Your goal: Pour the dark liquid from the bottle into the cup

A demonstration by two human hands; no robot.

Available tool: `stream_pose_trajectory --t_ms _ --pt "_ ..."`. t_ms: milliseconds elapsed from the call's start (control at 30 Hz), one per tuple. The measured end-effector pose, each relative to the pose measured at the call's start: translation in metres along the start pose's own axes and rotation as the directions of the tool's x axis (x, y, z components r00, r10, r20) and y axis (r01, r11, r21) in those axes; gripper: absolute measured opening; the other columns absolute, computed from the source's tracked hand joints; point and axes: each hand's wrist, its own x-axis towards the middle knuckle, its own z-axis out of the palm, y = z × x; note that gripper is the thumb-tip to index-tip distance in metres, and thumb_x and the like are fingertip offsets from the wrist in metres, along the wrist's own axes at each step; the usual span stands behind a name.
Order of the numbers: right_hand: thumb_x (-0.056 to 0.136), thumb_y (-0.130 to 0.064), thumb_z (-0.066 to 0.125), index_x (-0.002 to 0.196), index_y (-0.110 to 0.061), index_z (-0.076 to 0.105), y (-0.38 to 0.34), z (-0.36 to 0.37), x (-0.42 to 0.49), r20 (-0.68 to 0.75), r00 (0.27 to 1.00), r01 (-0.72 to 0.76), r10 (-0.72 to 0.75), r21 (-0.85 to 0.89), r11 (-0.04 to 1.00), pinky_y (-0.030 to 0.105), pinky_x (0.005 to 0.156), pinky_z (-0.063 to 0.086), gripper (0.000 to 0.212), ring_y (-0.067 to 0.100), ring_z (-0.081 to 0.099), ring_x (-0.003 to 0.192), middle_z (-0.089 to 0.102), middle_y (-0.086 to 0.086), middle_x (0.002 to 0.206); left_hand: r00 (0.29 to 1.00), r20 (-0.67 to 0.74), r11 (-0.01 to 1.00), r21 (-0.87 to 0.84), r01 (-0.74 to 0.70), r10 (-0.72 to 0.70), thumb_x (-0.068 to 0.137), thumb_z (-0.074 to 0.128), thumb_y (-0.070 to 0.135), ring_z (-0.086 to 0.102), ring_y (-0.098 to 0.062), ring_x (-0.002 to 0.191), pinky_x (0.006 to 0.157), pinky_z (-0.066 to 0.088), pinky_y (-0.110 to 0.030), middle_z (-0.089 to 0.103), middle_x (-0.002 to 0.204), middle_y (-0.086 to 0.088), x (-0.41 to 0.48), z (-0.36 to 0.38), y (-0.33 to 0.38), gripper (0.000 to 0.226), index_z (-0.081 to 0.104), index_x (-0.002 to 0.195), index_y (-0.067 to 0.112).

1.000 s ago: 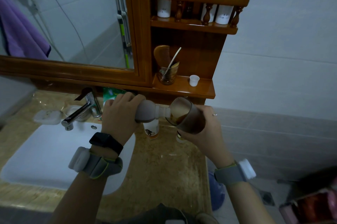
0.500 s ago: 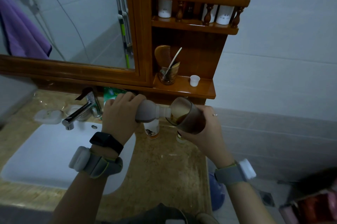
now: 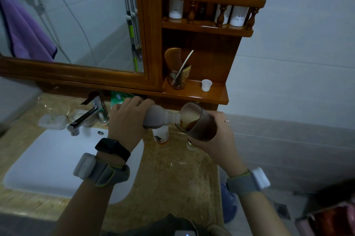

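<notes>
The pouring step is in hand. The left hand (image 3: pixel 127 120) is wrapped around the body of the bottle (image 3: pixel 157 119) and holds it lying almost flat, with its white neck at the rim of the cup (image 3: pixel 199 124). The right hand (image 3: pixel 217 135) is closed around the lower part of the cup and tilts it toward the bottle. Both things are held in the air above the tabletop (image 3: pixel 172 178), just right of the sink (image 3: pixel 48 158).

Some dark liquid (image 3: pixel 192 126) lies in the low side of the cup. I judge that the bottle is not yet empty, because its body looks dark.

The next move, I think, calls for raising the bottle's bottom end slowly while the cup is brought upright, so that nothing spills over the rim.

I count one bottle in the hand, one cup and two hands. Under them on the tabletop stands one small white bottle (image 3: pixel 161 136). On the wooden shelf (image 3: pixel 217 95) there is one small white cup (image 3: pixel 206 85) and one glass (image 3: pixel 177 80) with a comb (image 3: pixel 172 57).
</notes>
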Motion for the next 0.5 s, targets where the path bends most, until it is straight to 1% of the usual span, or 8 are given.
stream_pose_trajectory --t_ms 133,167,200,233,267,367,433,500 --pt "0.057 -0.034 0.086 0.108 -0.042 0.045 0.0032 0.0005 0.0008 0.010 1.000 0.001 -0.001 0.005 1.000 0.020 0.077 0.050 0.066 0.006 0.059 0.093 0.059 -0.013 0.105 1.000 -0.010 1.000 0.006 -0.007 0.007 0.059 0.077 0.013 0.057 -0.036 0.088 0.073 0.041 -0.046 0.063 0.096 -0.013 0.0000 0.0002 -0.0011 0.051 0.060 0.107 0.015" --pt "0.059 -0.031 0.086 0.112 -0.036 0.047 0.0025 0.0014 0.0012 0.017 1.000 0.008 -0.008 0.001 1.000 0.021 0.079 0.050 0.066 0.008 0.059 0.096 0.059 -0.009 0.108 1.000 -0.009 1.000 0.010 -0.008 0.008 0.058 0.077 0.013 0.057 -0.036 0.088 0.073 0.042 -0.046 0.063 0.096 -0.013 0.0001 0.0004 -0.0010 0.051 0.060 0.107 0.015" --pt "0.062 -0.025 0.085 0.116 -0.027 0.049 0.0012 0.0027 0.0018 0.016 1.000 0.019 -0.019 -0.019 1.000 0.025 0.084 0.049 0.065 0.011 0.058 0.102 0.060 -0.002 0.113 1.000 -0.007 1.000 0.013 -0.009 0.009 0.059 0.077 0.014 0.057 -0.036 0.088 0.073 0.041 -0.046 0.063 0.096 -0.013 0.0004 0.0008 -0.0011 0.051 0.060 0.107 0.015" --pt "0.064 -0.020 0.085 0.117 -0.016 0.051 -0.0006 0.0033 0.0024 0.000 0.999 0.046 -0.046 -0.061 0.997 0.029 0.089 0.047 0.063 0.018 0.056 0.107 0.059 0.006 0.116 1.000 -0.006 1.000 0.016 -0.009 0.009 0.059 0.077 0.015 0.057 -0.036 0.088 0.073 0.041 -0.046 0.063 0.096 -0.013 0.0005 0.0012 -0.0014 0.051 0.060 0.108 0.015" --pt "0.063 -0.019 0.085 0.116 -0.009 0.053 -0.0023 0.0030 0.0025 -0.019 0.996 0.080 -0.083 -0.102 0.992 0.034 0.092 0.045 0.062 0.022 0.054 0.109 0.058 0.011 0.116 1.000 -0.004 1.000 0.016 -0.008 0.008 0.060 0.077 0.015 0.057 -0.036 0.088 0.073 0.041 -0.046 0.063 0.097 -0.013 0.0006 0.0016 -0.0015 0.051 0.060 0.108 0.016" --pt "0.061 -0.024 0.086 0.114 -0.009 0.054 -0.0054 0.0009 0.0027 -0.028 0.991 0.128 -0.133 -0.131 0.983 0.038 0.094 0.046 0.063 0.022 0.053 0.109 0.058 0.010 0.116 1.000 -0.005 1.000 0.018 -0.005 0.005 0.060 0.077 0.015 0.057 -0.035 0.088 0.073 0.041 -0.046 0.063 0.097 -0.012 0.0012 0.0020 -0.0016 0.051 0.060 0.108 0.016" --pt "0.063 -0.026 0.085 0.116 -0.009 0.054 -0.0026 0.0016 0.0040 -0.009 0.991 0.129 -0.132 -0.150 0.980 0.039 0.096 0.046 0.063 0.022 0.053 0.111 0.058 0.009 0.118 1.000 -0.007 1.000 0.024 -0.007 0.007 0.060 0.077 0.014 0.057 -0.035 0.088 0.072 0.042 -0.045 0.063 0.096 -0.011 0.0013 0.0021 -0.0011 0.050 0.060 0.107 0.017" --pt "0.062 -0.027 0.085 0.115 -0.011 0.054 0.0001 0.0023 0.0045 -0.020 0.991 0.131 -0.135 -0.152 0.980 0.038 0.094 0.047 0.063 0.021 0.054 0.109 0.059 0.008 0.116 1.000 -0.006 1.000 0.027 -0.009 0.009 0.060 0.078 0.014 0.057 -0.035 0.088 0.072 0.042 -0.045 0.063 0.096 -0.011 0.0011 0.0021 -0.0010 0.050 0.060 0.106 0.017"
